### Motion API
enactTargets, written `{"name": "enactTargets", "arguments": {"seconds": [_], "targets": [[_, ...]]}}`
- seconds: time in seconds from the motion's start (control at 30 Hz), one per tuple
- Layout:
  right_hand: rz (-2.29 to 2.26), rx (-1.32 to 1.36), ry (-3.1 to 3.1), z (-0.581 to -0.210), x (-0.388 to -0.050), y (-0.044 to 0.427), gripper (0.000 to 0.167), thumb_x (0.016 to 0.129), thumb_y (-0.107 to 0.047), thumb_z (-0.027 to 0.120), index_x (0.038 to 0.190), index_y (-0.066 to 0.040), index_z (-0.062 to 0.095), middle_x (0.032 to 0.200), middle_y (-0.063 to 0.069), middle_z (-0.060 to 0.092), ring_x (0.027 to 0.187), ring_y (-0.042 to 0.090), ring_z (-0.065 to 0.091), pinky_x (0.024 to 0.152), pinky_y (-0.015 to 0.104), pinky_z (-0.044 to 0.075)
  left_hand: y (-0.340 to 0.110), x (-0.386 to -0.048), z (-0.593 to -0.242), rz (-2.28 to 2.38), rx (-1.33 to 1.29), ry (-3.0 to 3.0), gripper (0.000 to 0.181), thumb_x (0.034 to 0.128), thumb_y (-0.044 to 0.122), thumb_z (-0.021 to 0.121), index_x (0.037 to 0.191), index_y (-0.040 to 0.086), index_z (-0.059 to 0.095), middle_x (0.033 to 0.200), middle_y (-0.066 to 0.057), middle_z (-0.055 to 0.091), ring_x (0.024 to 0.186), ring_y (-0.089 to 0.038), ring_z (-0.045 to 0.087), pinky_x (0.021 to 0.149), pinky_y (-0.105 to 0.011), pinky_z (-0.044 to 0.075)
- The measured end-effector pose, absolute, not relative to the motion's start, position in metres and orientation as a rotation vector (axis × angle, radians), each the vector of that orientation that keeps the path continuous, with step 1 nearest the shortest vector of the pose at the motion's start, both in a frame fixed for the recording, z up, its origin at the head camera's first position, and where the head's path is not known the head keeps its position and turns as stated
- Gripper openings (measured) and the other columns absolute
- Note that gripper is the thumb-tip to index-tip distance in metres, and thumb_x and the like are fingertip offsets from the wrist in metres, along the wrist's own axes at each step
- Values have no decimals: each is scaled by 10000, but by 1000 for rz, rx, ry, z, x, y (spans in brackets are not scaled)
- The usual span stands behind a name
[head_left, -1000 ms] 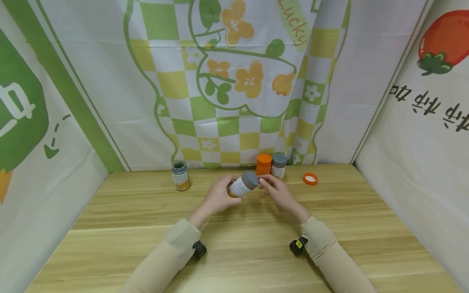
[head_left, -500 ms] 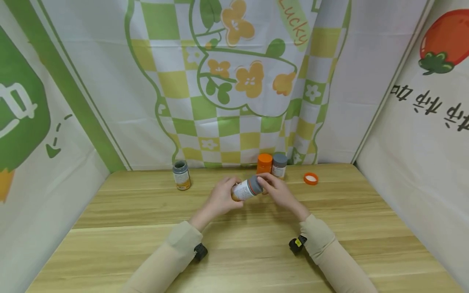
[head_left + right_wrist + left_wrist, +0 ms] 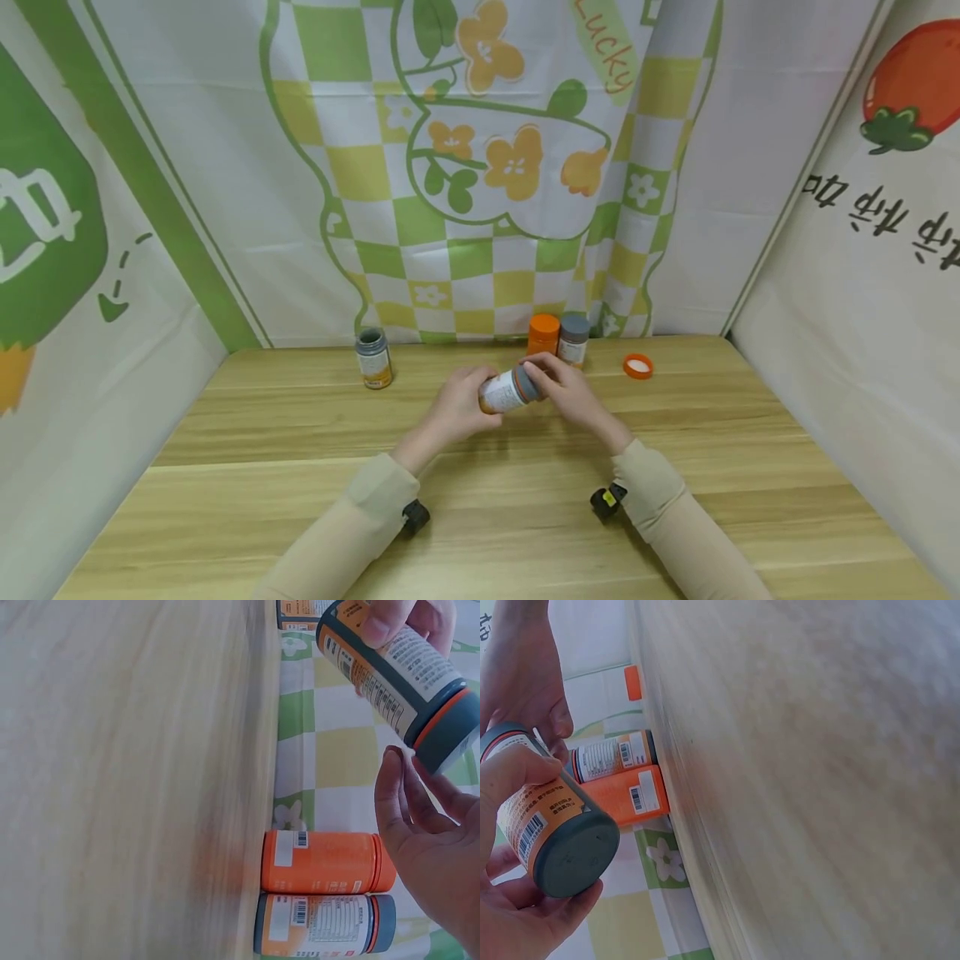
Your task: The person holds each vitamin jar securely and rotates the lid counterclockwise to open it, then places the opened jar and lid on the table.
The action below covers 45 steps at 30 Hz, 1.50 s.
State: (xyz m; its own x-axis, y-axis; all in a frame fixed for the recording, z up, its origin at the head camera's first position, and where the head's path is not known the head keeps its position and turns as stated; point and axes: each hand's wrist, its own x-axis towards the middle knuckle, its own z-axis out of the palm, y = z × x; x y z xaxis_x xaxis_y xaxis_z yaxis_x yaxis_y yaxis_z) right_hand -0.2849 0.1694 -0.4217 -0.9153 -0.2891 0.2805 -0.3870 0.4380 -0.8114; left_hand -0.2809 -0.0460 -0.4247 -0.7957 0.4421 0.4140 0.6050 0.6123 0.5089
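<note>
Tilted above the table is a supplement bottle with a grey cap, an orange ring under the cap and a white and orange label. My left hand grips its body, thumb across the label in the left wrist view, where the dark base faces the camera. My right hand has its curled fingertips at the cap's lower edge. In the right wrist view the thumb and fingers of that hand meet beside the cap; a small pale bit shows there, too small to identify.
An uncapped grey bottle stands at the back left of the wooden table. Behind my right hand stand an orange bottle and another grey-capped bottle, side by side. An orange cap lies to their right. Printed curtains enclose the table.
The held bottle has shifted slightly right and tilted further over, its cap meeting my right fingers. My right hand has closed in on the cap and stayed nearly in place.
</note>
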Motion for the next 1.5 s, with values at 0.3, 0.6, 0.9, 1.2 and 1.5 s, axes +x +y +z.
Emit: {"name": "enactTargets", "arguments": {"seconds": [0.3, 0.6, 0.9, 1.2, 1.5], "targets": [[1347, 595, -2581, -421, -281, 165, 310, 960, -417, 502, 1142, -179, 580, 956, 18, 645, 760, 136, 603, 620, 379, 534, -46, -279, -423, -920, -846, -2632, 491, 673, 174, 820, 1115, 108, 616, 992, -56, 662, 851, -177, 532, 660, -293, 475], [1215, 634, -2557, -421, -281, 160, 297, 965, -421, 487, 1088, -176, 600, 848, -2, 641, 709, 118, 583, 581, 268, 484, -47, -277, -423, -822, -856, -2635, 477, 698, 223, 807, 1125, 115, 625, 985, -33, 675, 809, -155, 589, 658, -286, 483], [1209, 636, -2507, -423, -282, 158, 276, 973, -400, 480, 1042, -170, 617, 832, -6, 647, 688, 104, 587, 586, 267, 491, -45, -276, -423, -769, -863, -2621, 467, 697, 252, 804, 1109, 100, 645, 951, -31, 687, 759, -129, 606, 637, -265, 484], [1107, 670, -2472, -424, -284, 156, 263, 974, -352, 498, 994, -131, 638, 814, 19, 663, 655, 74, 585, 562, 236, 489, -46, -276, -424, -783, -886, -2626, 449, 698, 265, 804, 1089, 104, 654, 930, -22, 689, 737, -115, 605, 614, -247, 480], [1040, 685, -2477, -425, -285, 157, 263, 969, -334, 514, 985, -108, 648, 747, 23, 642, 553, 70, 527, 481, 222, 452, -46, -276, -424, -791, -895, -2624, 434, 694, 252, 796, 1078, 110, 655, 896, -13, 687, 707, -102, 596, 594, -240, 469]]}}
